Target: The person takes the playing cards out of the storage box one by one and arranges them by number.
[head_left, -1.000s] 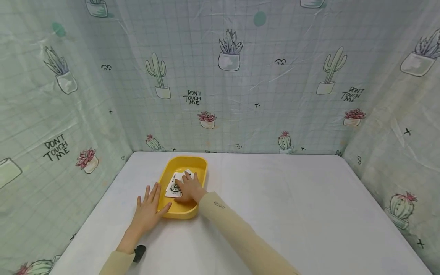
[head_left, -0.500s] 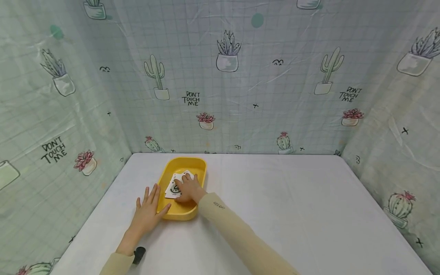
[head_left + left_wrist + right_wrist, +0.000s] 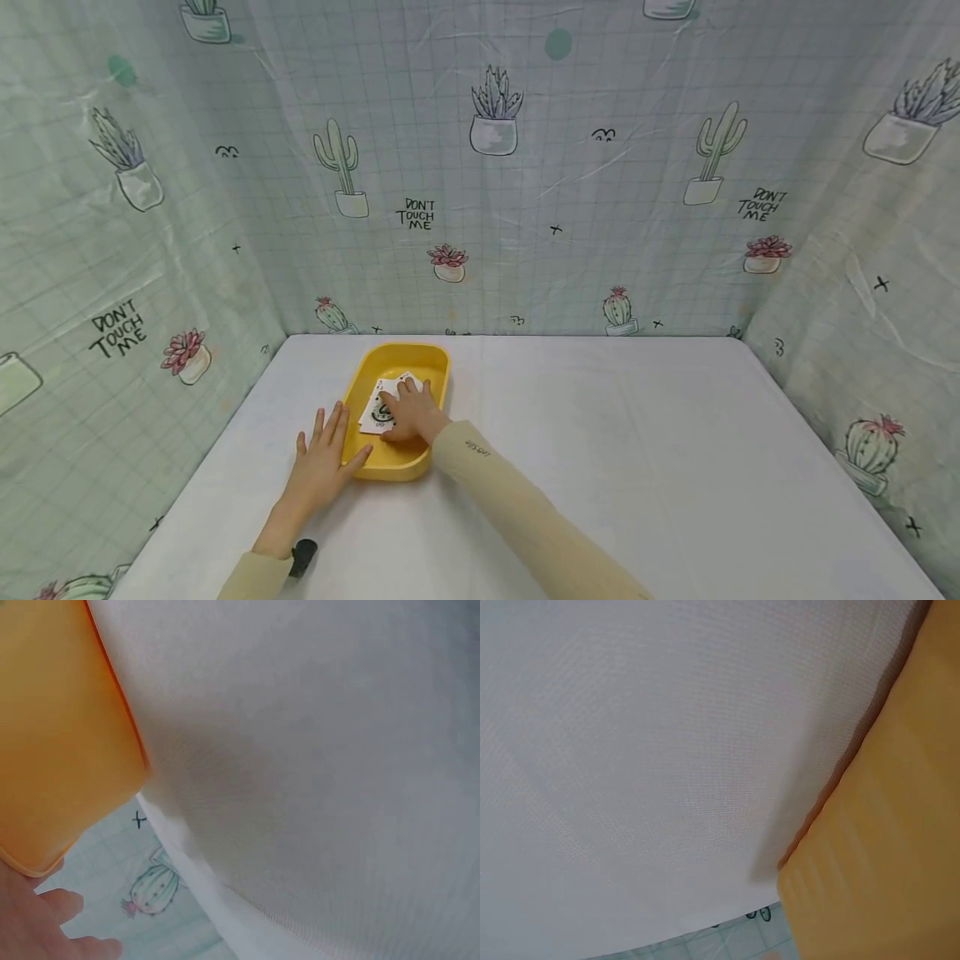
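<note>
Playing cards (image 3: 375,417) lie face up and overlapping in a yellow tray (image 3: 390,472) at the table's left. My right hand (image 3: 412,412) reaches in over the tray's right side. Its spread fingers rest on the cards and cover part of them, with the thumb near their lower edge. My left hand (image 3: 318,462) lies against the tray's left side, fingers straight and thumb over the rim. In the left wrist view, fingers (image 3: 64,904) of the left hand show beside the tray wall. The right wrist view shows the tray's outer wall (image 3: 877,847), while the right hand's fingers are hidden.
The white table (image 3: 600,450) extends to the right of the tray. A cactus-print cloth (image 3: 540,192) hangs behind it and along both sides. A small black object (image 3: 303,557) sits at the left wrist, by the sleeve (image 3: 258,575).
The head view has shifted very slightly. Both hands, the cards and the tray hold the same places relative to each other.
</note>
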A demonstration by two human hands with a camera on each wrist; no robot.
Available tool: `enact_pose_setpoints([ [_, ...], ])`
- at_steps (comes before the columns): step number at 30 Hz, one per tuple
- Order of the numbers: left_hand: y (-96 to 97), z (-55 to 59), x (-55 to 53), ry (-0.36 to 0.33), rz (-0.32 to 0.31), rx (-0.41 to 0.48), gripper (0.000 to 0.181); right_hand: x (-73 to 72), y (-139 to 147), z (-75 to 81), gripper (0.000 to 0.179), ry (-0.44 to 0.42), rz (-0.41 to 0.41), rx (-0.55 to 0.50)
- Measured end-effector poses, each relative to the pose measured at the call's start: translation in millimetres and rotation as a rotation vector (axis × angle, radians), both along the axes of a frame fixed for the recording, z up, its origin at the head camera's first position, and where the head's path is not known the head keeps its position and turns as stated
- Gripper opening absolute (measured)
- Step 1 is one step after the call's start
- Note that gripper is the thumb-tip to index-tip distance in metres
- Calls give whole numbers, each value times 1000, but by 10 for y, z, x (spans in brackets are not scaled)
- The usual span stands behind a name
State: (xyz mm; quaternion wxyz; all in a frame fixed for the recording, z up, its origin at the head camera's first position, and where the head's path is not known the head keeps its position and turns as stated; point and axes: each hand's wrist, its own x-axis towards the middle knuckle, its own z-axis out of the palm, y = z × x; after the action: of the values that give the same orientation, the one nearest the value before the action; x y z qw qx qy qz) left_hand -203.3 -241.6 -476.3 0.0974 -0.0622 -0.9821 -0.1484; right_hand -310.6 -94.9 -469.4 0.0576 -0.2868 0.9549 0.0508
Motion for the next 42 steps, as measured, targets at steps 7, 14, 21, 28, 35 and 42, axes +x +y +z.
enact_pose_setpoints([
  [7,1,8,14,-12,-2,5,81,-14,-1,-8,78,67,36,13],
  [14,-5,-15,13,-21,-4,11,80,-24,3,-8,82,118,57,28],
  [21,-7,-13,3,-25,-6,9,80,-51,91,117,83,141,59,-15],
  [28,-14,4,-6,-19,-11,4,80,-75,231,274,87,123,42,-56],
  [35,-21,-11,-12,-30,-12,11,80,-47,373,336,83,135,58,-78],
  [42,-20,-21,-36,-29,-8,5,80,-1,498,407,81,172,80,-119],
])
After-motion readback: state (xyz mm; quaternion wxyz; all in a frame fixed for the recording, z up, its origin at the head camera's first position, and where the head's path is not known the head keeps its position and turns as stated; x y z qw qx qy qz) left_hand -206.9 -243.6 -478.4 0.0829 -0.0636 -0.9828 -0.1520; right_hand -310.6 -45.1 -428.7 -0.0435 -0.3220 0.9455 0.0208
